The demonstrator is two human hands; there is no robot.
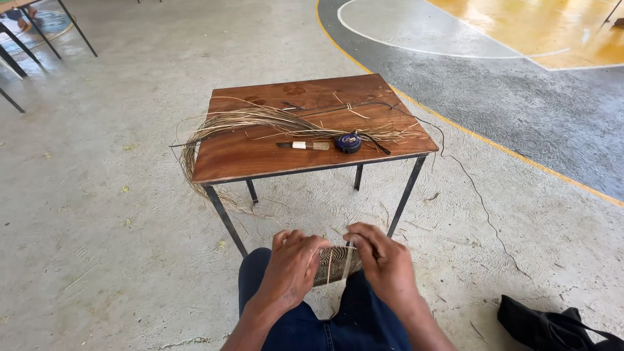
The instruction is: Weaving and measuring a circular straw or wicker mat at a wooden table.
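1. Floor: bare grey concrete, scuffed, bits of fibre scattered on it. Far right it turns to a dark grey band edged by a yellow line, then a glossy yellow painted area with white curved lines.
2. Desk: small, brown wood top, thin black metal legs, standing in the middle of the floor, just beyond the person's knees.
3. Far left: black metal legs of other furniture, partly out of frame.
4. Near right corner: black bag on the floor, well apart from the desk.
5. Thin dark cord trails off the desk's right edge and across the floor.
6. On the desk: long bundle of pale straw fibres, looping over the left edge and hanging toward the floor.
7. On the desk, near edge: blue-and-black tape measure, with a knife, pale handle, just left of it.
8. Woven piece: small, flat, tight pale-and-dark weave, loose pale strands sticking out of it. Sits over the person's lap, blue trousers below, near centre, between both hands.
9. Left hand: grip closed on the left edge of the woven piece, fingers curled over it.
10. Right hand: grip pinched narrow on the right edge, fingertips at the strands.
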